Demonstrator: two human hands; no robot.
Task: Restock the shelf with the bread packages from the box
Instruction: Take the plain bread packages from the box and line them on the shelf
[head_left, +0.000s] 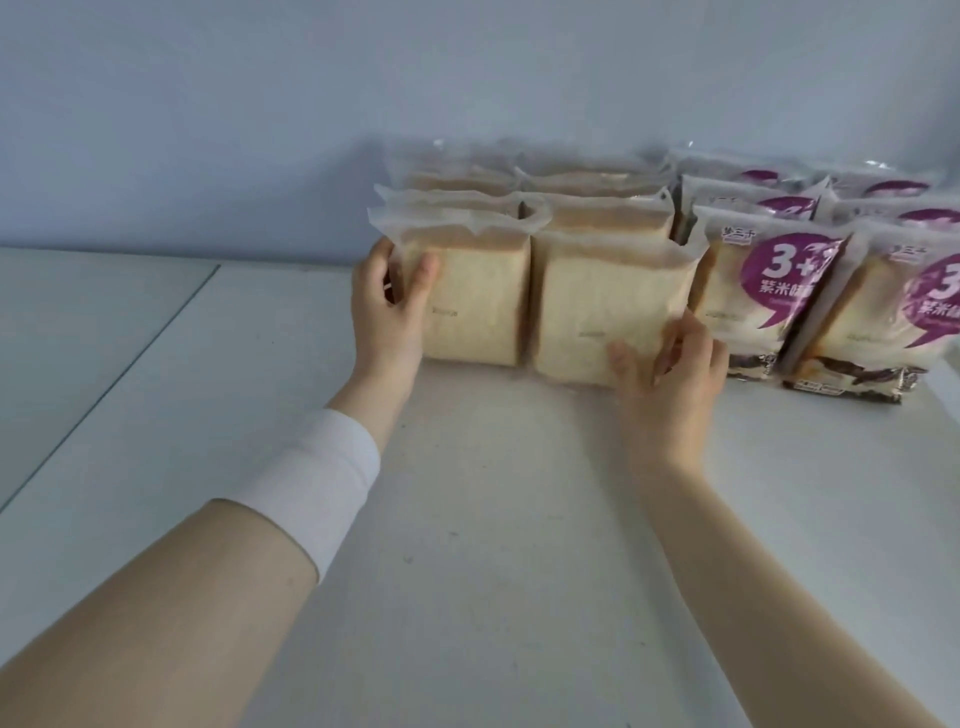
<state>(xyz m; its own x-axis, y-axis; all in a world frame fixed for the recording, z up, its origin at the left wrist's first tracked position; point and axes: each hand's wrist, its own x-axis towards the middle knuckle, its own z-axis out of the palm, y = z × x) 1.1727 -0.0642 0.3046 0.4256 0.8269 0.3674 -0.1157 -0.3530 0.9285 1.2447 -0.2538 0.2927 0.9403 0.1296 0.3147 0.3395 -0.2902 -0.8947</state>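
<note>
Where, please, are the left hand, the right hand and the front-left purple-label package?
left hand (387, 312): head view, its back, gripping the left plain package (478, 306).
right hand (675, 379): head view, its back, gripping the right plain package (597, 291).
front-left purple-label package (779, 280): head view, its printed front.

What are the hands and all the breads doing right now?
left plain pack, upright, sealed, front of its row
right plain pack, upright, sealed, beside it
purple packs, upright, sealed, rows on the right
left hand, grips the left plain pack's side
right hand, grips the right plain pack's lower corner
shelf, holds all packs
</note>
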